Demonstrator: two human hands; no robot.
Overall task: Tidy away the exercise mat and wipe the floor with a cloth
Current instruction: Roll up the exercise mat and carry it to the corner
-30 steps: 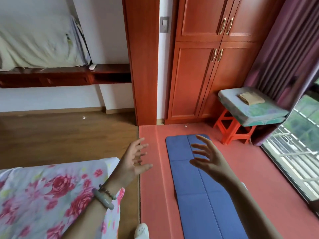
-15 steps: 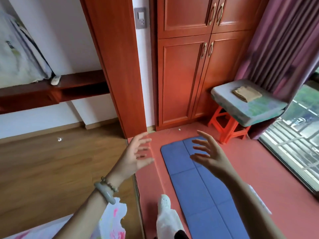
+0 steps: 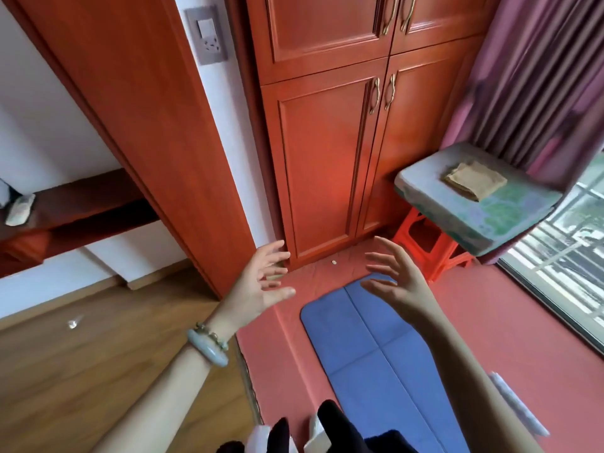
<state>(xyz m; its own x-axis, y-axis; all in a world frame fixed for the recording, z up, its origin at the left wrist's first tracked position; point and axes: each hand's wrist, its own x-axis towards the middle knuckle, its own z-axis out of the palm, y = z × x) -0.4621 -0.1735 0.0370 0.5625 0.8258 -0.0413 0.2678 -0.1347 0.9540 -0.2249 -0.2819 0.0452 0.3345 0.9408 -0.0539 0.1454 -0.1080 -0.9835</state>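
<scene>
Blue exercise mat lies flat and unrolled on the red floor covering, rounded far end towards the wooden wardrobe.

Both hands are raised in the air by the mat's far end, touching nothing.

Left hand: seen just left of the mat's far corner. Palm turned right, fingers spread apart and slightly bent, thumb out. Pale jade bangle and a bead bracelet on the wrist.

Right hand: over the mat's far edge. Palm turned left, fingers apart and loosely curved. The palms face each other with a clear gap between them.

Folded tan cloth: beyond the mat to the right, lying on a cushion atop an orange plastic stool. Purple curtain hangs behind it.

Small white scrap on the floor covering just past the mat's far end. Wood floor left of the mat, window to its right.
</scene>
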